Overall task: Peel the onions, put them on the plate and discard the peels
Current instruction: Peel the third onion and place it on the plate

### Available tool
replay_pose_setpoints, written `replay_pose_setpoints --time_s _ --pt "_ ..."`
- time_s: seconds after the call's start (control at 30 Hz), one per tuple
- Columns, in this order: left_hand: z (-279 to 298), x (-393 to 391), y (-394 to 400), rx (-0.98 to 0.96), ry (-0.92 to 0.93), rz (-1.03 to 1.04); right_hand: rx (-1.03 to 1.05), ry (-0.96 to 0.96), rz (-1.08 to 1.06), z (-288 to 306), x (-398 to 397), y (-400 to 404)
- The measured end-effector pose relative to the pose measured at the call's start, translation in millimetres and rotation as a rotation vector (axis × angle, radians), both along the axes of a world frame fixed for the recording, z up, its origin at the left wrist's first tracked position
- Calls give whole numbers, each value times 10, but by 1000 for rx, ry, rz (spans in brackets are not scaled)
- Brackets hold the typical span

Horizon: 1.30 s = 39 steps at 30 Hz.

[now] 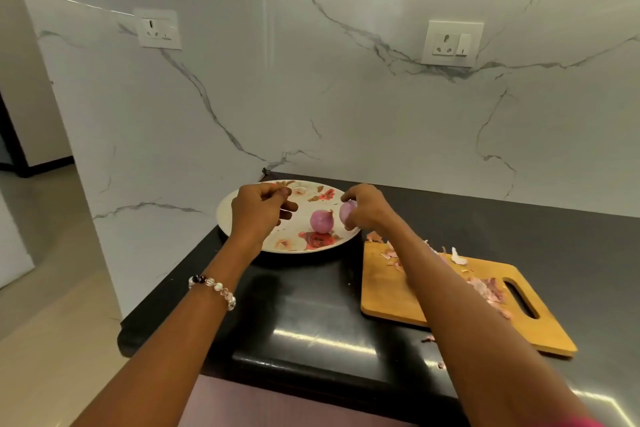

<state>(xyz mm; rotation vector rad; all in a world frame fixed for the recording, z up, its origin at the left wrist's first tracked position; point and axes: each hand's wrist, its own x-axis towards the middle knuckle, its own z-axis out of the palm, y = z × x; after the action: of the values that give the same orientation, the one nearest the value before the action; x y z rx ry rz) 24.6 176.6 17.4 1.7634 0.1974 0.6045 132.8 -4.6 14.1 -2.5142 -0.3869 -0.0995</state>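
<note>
Two hands over plate (228, 218): right hand (363, 210) grips peeled onion (347, 211); left hand (258, 210) fingers curled, grasp unclear.

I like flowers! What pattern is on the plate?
Red roses on white, on the plate, seen from the head view.

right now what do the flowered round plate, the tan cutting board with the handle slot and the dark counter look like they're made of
The flowered round plate looks like glazed ceramic or melamine: smooth white surface, printed roses; which one I cannot tell. The tan cutting board looks like wood or bamboo, matte, evenly honey-coloured. The dark counter looks like polished stone, black with sharp light reflections.
</note>
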Motion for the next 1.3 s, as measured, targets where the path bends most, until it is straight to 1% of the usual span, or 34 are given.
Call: replay_pose_setpoints --time_s 0.07,0.17,0.3,0.4,0.53,0.63,0.7,0.77,0.87,0.97,1.03,1.13,1.2,1.23,1.3 --pt "-35 17 26 -5 19 -10 -93 -48 -12 -127 139 56" --pt "-79 50 44 -18 26 -30 -92 -123 -30 -241 244 137" --pt "-104 68 19 -11 42 -35 -88 -94 -27 -203 216 144" --pt "-114 63 -33 -9 31 -43 61 1 38 -6 69 35" --pt "-126 40 -227 2 9 -53 169 26 100 321 -248 -311" --pt "-128 -2 -467 17 -4 -140 306 90 198 478 -564 -718" --pt "-117 -25 -668 74 -1 -219 364 97 237 503 -773 -1023" --pt "-109 -19 -862 138 20 -320 311 87 275 456 -927 -1282" --pt "-107 16 -1124 237 51 -468 75 131 325 281 -1020 -1528" --pt "-122 40 -1311 320 47 -492 -172 115 306 103 -1003 -1600" --pt "-130 65 -1391 324 35 -488 -197 87 293 34 -979 -1602" --pt "-128 116 -1445 346 35 -482 -116 60 310 -12 -931 -1633" --pt "-119 153 -1472 347 38 -489 -17 57 322 -43 -895 -1689" --pt "-107 169 -1483 335 32 -494 70 54 312 -56 -886 -1716" --pt "-71 212 -1519 284 13 -525 321 39 246 -59 -877 -1763"
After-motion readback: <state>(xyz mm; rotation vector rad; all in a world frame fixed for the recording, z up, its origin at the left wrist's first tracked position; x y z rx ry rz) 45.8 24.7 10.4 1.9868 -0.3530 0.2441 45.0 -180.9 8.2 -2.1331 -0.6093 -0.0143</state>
